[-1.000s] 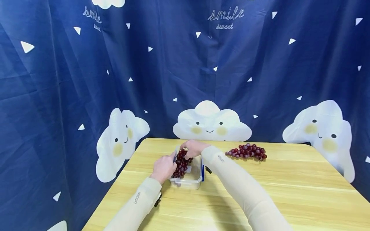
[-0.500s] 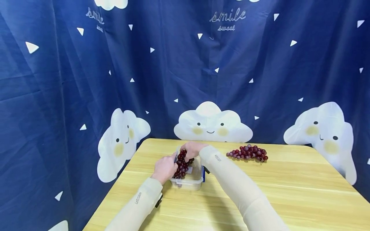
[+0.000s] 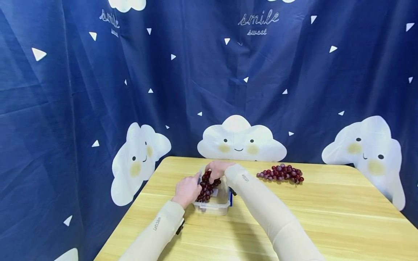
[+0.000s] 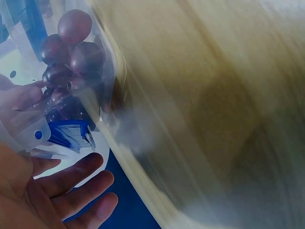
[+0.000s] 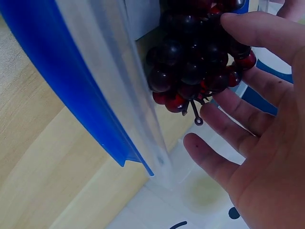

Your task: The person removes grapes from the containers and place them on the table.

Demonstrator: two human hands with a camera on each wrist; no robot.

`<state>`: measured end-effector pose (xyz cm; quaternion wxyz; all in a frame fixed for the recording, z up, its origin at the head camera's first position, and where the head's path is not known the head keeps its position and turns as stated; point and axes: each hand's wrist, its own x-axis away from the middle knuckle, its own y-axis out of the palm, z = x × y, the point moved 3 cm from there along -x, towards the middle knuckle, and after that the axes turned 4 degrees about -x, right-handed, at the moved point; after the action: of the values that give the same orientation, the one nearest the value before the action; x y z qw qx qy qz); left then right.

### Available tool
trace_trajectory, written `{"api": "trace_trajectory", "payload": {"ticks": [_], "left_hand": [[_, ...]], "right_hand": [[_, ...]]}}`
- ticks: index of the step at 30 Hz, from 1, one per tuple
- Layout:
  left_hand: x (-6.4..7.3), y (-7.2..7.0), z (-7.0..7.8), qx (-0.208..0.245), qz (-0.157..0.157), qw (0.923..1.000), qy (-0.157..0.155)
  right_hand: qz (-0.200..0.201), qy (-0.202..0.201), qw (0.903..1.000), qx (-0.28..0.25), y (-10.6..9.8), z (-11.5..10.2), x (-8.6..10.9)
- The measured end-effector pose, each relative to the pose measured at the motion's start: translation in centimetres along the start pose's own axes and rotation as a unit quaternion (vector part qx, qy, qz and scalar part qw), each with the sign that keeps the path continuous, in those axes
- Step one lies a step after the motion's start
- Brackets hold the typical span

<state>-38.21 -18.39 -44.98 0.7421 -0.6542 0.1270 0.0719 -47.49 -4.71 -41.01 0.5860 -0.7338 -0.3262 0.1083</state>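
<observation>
A clear plastic container (image 3: 210, 209) with blue latches stands on the table, a bunch of dark red grapes (image 3: 205, 189) lying along its left side. My right hand (image 3: 218, 171) reaches in from the far side and holds the bunch's far end, thumb on one side and fingers on the other in the right wrist view. At the left wall is my left hand (image 3: 187, 190). Its thumb reaches over the rim beside the grapes, and its other fingers (image 4: 88, 191) spread along the outside near a blue latch (image 4: 71, 132). The right hand partly hides the far rim.
Another bunch of red grapes (image 3: 281, 173) lies to the right near the table's back edge. A wooden table (image 3: 326, 214) carries everything. Behind it hangs a dark blue curtain (image 3: 183, 90) with smiling clouds.
My right hand's fingers have settled a little lower and closer around the grapes. The head view has shifted slightly. The left hand keeps its place at the container's wall.
</observation>
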Motion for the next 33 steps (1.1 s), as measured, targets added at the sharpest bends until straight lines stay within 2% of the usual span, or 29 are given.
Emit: {"api": "trace_trajectory", "payload": {"ticks": [11,18,26,33], "left_hand": [[0.08,-0.14,0.1,0.002,-0.003,1.0,-0.002],[0.13,-0.27,0.25,-0.002,-0.004,1.0,-0.001],[0.18,-0.12,0.14,-0.007,0.0,1.0,0.005],[0.06,0.1,-0.01,-0.006,0.0,1.0,0.0]], "right_hand": [[-0.012,-0.006,0.9999,0.005,-0.18,-0.2,0.33],[-0.012,0.005,0.9997,0.022,-0.15,-0.57,0.75],[-0.01,-0.003,0.9984,0.055,0.01,-0.81,0.85],[-0.011,-0.001,0.9993,0.036,0.02,-0.66,0.66]]}}
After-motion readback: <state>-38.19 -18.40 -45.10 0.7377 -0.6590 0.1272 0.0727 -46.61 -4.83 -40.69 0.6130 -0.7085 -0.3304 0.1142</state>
